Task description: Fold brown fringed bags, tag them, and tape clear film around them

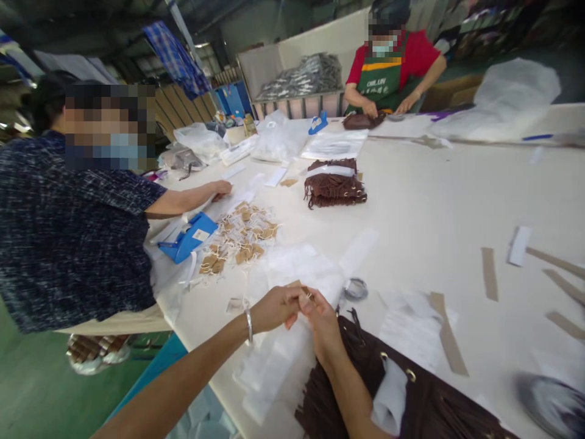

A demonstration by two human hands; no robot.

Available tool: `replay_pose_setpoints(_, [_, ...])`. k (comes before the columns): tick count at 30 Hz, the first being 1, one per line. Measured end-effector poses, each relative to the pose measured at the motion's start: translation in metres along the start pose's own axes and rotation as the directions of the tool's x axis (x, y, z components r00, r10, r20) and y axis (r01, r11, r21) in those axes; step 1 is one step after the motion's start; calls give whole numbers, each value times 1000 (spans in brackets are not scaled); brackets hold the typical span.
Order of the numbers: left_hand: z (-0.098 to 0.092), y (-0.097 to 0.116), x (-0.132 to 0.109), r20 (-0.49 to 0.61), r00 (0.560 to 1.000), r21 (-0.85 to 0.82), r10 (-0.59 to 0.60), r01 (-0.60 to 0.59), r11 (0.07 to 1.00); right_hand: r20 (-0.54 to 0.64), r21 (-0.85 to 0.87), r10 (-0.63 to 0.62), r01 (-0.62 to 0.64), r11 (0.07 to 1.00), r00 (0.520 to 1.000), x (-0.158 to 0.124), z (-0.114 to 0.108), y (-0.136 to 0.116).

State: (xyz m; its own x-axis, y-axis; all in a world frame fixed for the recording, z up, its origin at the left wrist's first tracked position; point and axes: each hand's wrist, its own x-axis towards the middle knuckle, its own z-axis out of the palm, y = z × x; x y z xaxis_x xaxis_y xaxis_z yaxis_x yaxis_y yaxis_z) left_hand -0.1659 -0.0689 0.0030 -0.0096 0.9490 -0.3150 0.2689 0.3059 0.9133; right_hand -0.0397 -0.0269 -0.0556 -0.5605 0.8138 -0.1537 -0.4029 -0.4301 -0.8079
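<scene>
My left hand (274, 308) and my right hand (323, 323) meet above the white table (434, 201), fingertips pinched together on a small tan paper tag (299, 285) with a thin string. A silver bracelet circles my left wrist. Beneath my right forearm lies a dark brown fringed bag (411, 402) with metal rings. Clear plastic bags (274, 366) lie under my hands. A heap of tan string tags (240, 238) sits farther left on the table.
A person in a dark patterned shirt (64, 238) leans on the table at left beside a blue tool (188, 239). Another person in a red shirt and green apron (388, 67) works at the far end. A pile of brown fringed bags (333, 183) sits mid-table. Brown paper strips (489, 274) lie right.
</scene>
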Motion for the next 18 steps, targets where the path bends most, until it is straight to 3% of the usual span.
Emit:
replay_pose_setpoints(3, [-3,1,-5,-6,1000,28,-26,26,999,8,141,78,-78,987,997,1,-3,1])
replay_pose_setpoints(10, [-19,-16,-25,58,991,-52,-120,123,991,-176,226,94,-53,973,980,8,-12,7])
replay_pose_setpoints(14, [-34,-20,-40,24,989,-75,-144,146,987,-205,130,77,-51,990,976,8,-11,11])
replay_pose_setpoints(18, [-29,-22,-42,-78,987,-13,-139,138,990,-253,-7,-1,-1,1000,967,7,-11,19])
